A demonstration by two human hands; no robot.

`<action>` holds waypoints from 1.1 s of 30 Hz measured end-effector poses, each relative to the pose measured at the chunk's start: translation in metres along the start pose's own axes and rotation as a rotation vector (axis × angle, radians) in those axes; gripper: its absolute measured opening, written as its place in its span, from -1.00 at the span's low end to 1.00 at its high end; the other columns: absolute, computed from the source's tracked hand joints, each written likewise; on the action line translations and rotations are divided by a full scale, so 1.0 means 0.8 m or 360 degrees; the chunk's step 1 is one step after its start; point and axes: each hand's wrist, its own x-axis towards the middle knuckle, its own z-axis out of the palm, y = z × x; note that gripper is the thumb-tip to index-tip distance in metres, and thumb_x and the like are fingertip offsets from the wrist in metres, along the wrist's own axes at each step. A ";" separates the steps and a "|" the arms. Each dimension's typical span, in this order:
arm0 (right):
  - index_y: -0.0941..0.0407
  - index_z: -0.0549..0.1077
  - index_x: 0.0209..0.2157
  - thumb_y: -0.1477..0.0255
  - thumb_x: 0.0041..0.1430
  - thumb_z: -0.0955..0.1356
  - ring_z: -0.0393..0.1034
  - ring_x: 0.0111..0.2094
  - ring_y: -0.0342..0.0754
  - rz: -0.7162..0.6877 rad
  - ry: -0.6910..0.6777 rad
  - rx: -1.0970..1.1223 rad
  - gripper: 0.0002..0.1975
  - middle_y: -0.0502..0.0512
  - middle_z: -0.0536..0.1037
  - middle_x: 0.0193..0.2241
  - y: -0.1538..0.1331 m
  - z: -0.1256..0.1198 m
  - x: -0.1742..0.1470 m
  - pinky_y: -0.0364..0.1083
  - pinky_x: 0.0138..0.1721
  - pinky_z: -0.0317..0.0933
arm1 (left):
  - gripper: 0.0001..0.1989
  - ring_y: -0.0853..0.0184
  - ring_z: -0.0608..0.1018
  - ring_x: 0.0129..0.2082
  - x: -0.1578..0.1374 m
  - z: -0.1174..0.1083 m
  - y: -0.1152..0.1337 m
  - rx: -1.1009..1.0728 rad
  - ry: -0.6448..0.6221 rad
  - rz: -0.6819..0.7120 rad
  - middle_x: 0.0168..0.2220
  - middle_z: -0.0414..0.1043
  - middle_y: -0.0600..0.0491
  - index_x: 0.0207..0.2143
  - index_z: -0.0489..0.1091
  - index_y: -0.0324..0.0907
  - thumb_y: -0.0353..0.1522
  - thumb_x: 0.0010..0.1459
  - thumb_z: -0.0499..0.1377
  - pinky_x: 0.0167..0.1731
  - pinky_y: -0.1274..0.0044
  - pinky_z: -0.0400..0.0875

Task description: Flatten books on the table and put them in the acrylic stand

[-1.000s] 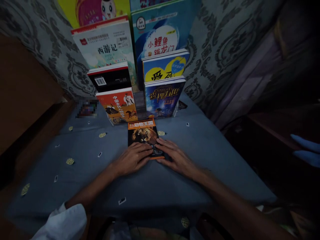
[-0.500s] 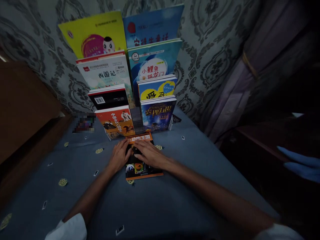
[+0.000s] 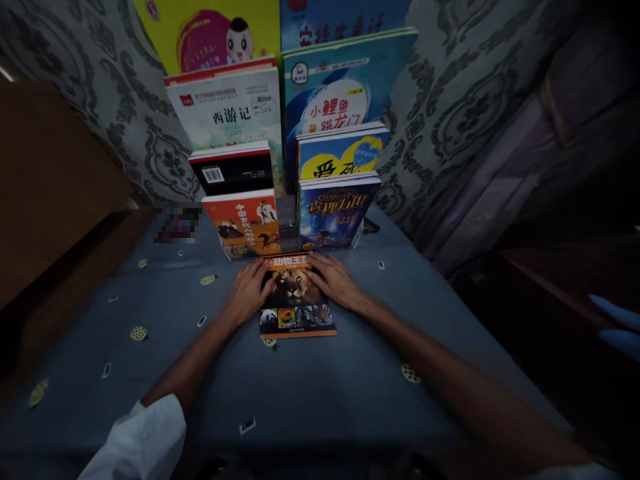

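Observation:
A dark book with an orange border and a lion's face on its cover [image 3: 293,287] lies flat on the table, in front of the standing books. My left hand [image 3: 247,290] rests along its upper left edge, fingers stretched out and fingertips on the cover. At the upper right edge, my right hand [image 3: 340,283] touches the cover with its fingers extended and apart. Small animal pictures, a panda among them, show along the lower cover. Just behind the hands stand an orange book [image 3: 245,223] on the left and a dark blue book [image 3: 337,210] on the right.
Several more books rise in two tiered columns, including a white one [image 3: 230,110] and a teal one [image 3: 350,73]. A blue-grey cloth [image 3: 320,400] covers the table. Patterned wallpaper [image 3: 450,60] is behind, a curtain [image 3: 480,173] at right, brown furniture [image 3: 55,180] at left.
My right hand has slid from the middle of the cover to its right edge, uncovering the lion's face. My left hand stays at the left edge. The camera view has shifted.

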 end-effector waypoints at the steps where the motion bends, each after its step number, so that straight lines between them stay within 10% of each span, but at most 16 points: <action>1: 0.15 0.31 0.25 0.30 0.38 0.18 0.19 0.30 0.16 0.0009 -0.0003 -0.0005 -0.51 0.28 0.31 0.28 -0.001 0.002 0.000 0.27 0.31 0.04 | -0.58 0.09 0.38 0.23 0.000 -0.001 0.000 -0.0004 -0.0016 -0.0007 0.27 0.29 -0.17 0.19 0.30 -0.21 -0.25 0.36 0.03 0.21 0.22 0.26; 33: 0.12 0.32 0.26 0.31 0.33 0.26 0.17 0.31 0.16 -0.0069 -0.0007 0.0141 -0.50 0.24 0.32 0.28 -0.036 -0.006 -0.078 0.27 0.32 0.07 | -0.53 0.07 0.35 0.24 0.000 -0.006 0.001 -0.0041 -0.0093 -0.0008 0.29 0.25 -0.19 0.21 0.29 -0.25 -0.20 0.39 -0.02 0.22 0.20 0.22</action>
